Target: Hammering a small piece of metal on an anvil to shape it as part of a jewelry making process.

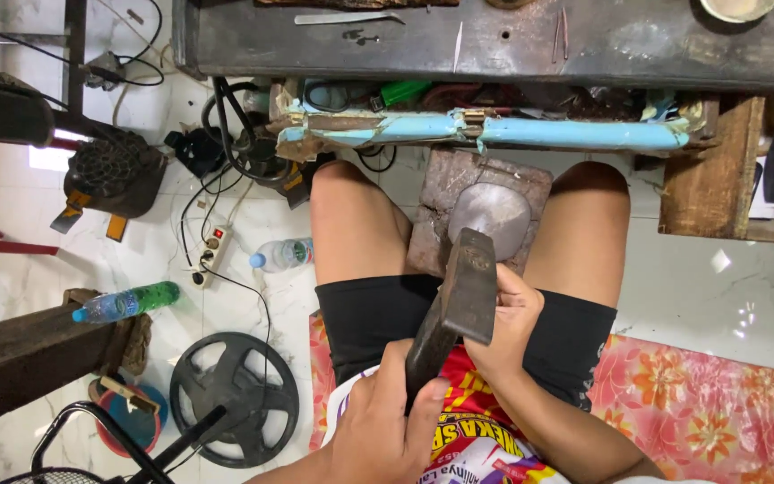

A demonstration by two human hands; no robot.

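Gripping hammer (460,296): left hand (385,421) fingers closed round dark handle, right hand (503,327) wrapped under blocky steel head, held over lap. Domed metal piece (492,215) on wooden block (445,193) between knees; water bottle (281,254) on floor left.

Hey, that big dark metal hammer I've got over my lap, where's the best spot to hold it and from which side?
Grip the dark metal hammer low on its handle, from the near end by your body. The heavy rectangular head points away toward the rounded grey anvil block, so the handle end is the free part. Your left hand already wraps it there; your right hand steadies the head from the right side.
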